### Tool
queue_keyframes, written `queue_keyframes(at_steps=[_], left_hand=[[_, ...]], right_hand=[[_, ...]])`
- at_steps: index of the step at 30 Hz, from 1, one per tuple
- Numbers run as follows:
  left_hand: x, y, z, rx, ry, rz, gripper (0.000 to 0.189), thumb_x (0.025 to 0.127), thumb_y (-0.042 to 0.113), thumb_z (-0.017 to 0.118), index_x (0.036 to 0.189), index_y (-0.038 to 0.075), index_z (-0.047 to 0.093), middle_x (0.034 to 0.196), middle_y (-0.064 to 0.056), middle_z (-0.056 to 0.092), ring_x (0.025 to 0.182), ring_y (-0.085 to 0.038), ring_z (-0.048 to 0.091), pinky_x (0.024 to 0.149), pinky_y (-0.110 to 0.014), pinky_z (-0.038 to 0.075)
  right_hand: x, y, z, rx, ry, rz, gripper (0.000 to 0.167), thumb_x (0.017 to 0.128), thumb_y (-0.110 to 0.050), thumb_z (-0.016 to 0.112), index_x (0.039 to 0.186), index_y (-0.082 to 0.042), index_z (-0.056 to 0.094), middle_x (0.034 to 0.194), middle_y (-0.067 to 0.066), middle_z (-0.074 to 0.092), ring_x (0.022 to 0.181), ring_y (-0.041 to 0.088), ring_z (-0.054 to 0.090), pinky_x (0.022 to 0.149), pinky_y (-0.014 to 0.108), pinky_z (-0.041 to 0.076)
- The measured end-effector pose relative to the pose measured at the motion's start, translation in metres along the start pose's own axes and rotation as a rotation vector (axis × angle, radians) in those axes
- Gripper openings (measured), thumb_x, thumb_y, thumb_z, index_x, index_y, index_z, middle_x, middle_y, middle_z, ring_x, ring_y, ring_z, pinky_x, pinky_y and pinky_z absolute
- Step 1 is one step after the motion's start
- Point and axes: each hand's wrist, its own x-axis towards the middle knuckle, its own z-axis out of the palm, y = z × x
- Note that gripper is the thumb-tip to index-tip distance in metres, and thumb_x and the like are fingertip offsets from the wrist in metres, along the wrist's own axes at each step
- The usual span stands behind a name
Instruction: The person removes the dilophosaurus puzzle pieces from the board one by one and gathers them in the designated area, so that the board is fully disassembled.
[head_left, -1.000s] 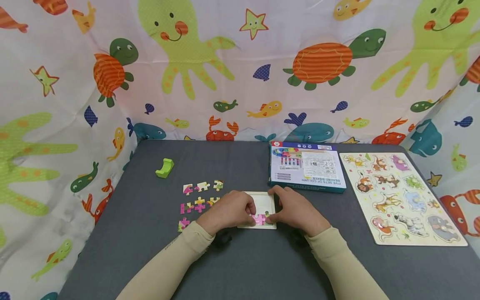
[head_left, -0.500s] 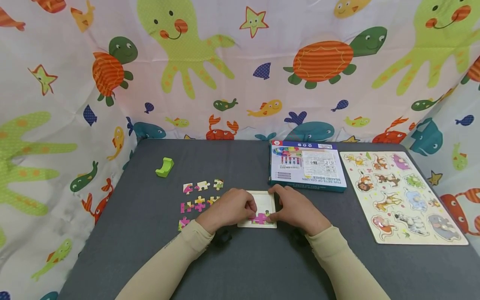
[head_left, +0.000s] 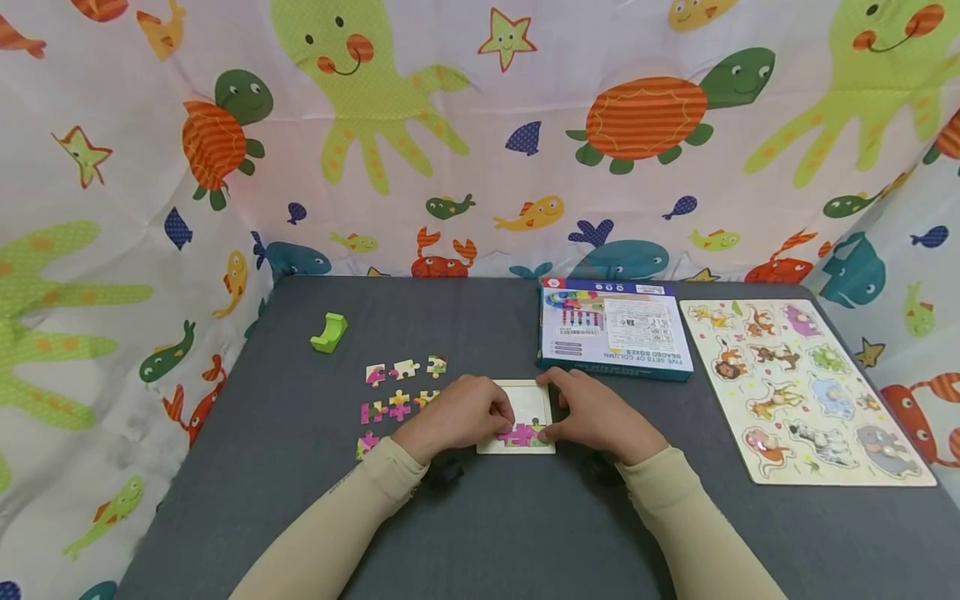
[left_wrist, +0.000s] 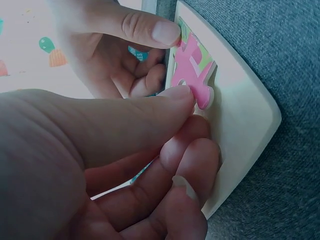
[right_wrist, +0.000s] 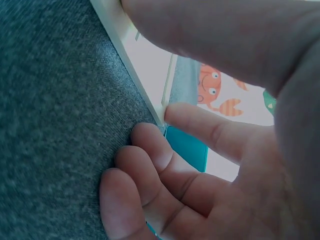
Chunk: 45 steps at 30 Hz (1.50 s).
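Note:
A small cream puzzle tray (head_left: 528, 400) lies in front of me, with joined pink and green jigsaw pieces (head_left: 521, 434) along its near side. My left hand (head_left: 453, 417) has its thumb and fingertips at the left end of the pink jigsaw piece (left_wrist: 200, 95), pinching it; that piece looks slightly tilted in the left wrist view. My right hand (head_left: 600, 417) holds the tray's right side: the thumb presses the row's right end, and the index fingertip touches the far corner. Its other fingers curl beside the tray on the cloth. Part of the row is hidden by my fingers.
Several loose jigsaw pieces (head_left: 400, 406) lie in rows left of the tray. A green curved block (head_left: 329, 333) sits farther back. Behind my right hand is a flat box (head_left: 615, 329), and an animal peg puzzle board (head_left: 806, 392) lies at the right. A printed cloth hangs behind the table.
My left fingertips have shifted slightly, and more of the pink jigsaw piece shows beside them at the row's left end. My right hand keeps its place on the tray.

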Motion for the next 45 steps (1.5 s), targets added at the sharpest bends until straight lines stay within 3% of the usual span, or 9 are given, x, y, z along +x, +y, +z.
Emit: queue_keyframes(at_steps=[11, 19, 24, 32, 36, 45], left_hand=[[-0.002, -0.001, -0.009, -0.018, -0.009, 0.034, 0.01, 0.101, 0.019, 0.077, 0.092, 0.019, 0.081, 0.084, 0.008, 0.071, 0.072, -0.011, 0.06, 0.066, -0.027, 0.049], [-0.008, -0.009, -0.028, -0.066, 0.008, 0.032, 0.007, 0.101, 0.019, 0.077, 0.096, 0.019, 0.082, 0.086, 0.007, 0.073, 0.076, -0.015, 0.062, 0.07, -0.031, 0.051], [-0.025, -0.03, -0.039, -0.067, 0.05, -0.016, 0.004, 0.099, 0.023, 0.08, 0.097, 0.022, 0.083, 0.086, 0.01, 0.074, 0.08, -0.015, 0.062, 0.072, -0.032, 0.053], [-0.074, -0.073, -0.058, -0.096, 0.08, -0.104, 0.004, 0.099, 0.02, 0.079, 0.096, 0.02, 0.082, 0.088, 0.005, 0.075, 0.074, -0.015, 0.059, 0.068, -0.033, 0.051], [-0.093, -0.084, -0.065, -0.108, 0.077, -0.166, 0.004, 0.1, 0.02, 0.078, 0.098, 0.018, 0.08, 0.085, 0.001, 0.073, 0.07, -0.016, 0.058, 0.065, -0.034, 0.05], [-0.103, -0.09, -0.065, -0.098, 0.036, -0.184, 0.006, 0.1, 0.013, 0.077, 0.095, 0.016, 0.079, 0.085, -0.001, 0.072, 0.069, -0.015, 0.059, 0.066, -0.033, 0.051]], right_hand=[[0.006, -0.005, -0.005, 0.012, -0.001, 0.002, 0.079, 0.082, -0.034, 0.096, 0.148, -0.014, 0.059, 0.109, 0.01, 0.062, 0.092, 0.023, 0.057, 0.077, 0.037, 0.051], [0.007, -0.005, -0.005, 0.002, -0.01, 0.013, 0.079, 0.082, -0.035, 0.096, 0.149, -0.015, 0.059, 0.108, 0.01, 0.062, 0.09, 0.023, 0.057, 0.075, 0.037, 0.05], [0.006, -0.004, -0.001, 0.008, -0.018, 0.034, 0.08, 0.082, -0.034, 0.096, 0.15, -0.016, 0.058, 0.107, 0.009, 0.061, 0.09, 0.023, 0.057, 0.076, 0.037, 0.049], [0.003, 0.0, 0.003, 0.006, 0.002, 0.038, 0.08, 0.08, -0.033, 0.097, 0.149, -0.016, 0.059, 0.106, 0.008, 0.061, 0.089, 0.022, 0.056, 0.075, 0.037, 0.048], [0.001, 0.002, 0.004, 0.005, 0.003, 0.037, 0.08, 0.081, -0.034, 0.096, 0.15, -0.016, 0.058, 0.107, 0.008, 0.061, 0.089, 0.023, 0.056, 0.076, 0.038, 0.048], [0.002, -0.001, 0.002, -0.013, -0.011, 0.029, 0.081, 0.082, -0.034, 0.096, 0.151, -0.016, 0.058, 0.106, 0.008, 0.061, 0.089, 0.022, 0.057, 0.076, 0.037, 0.048]])
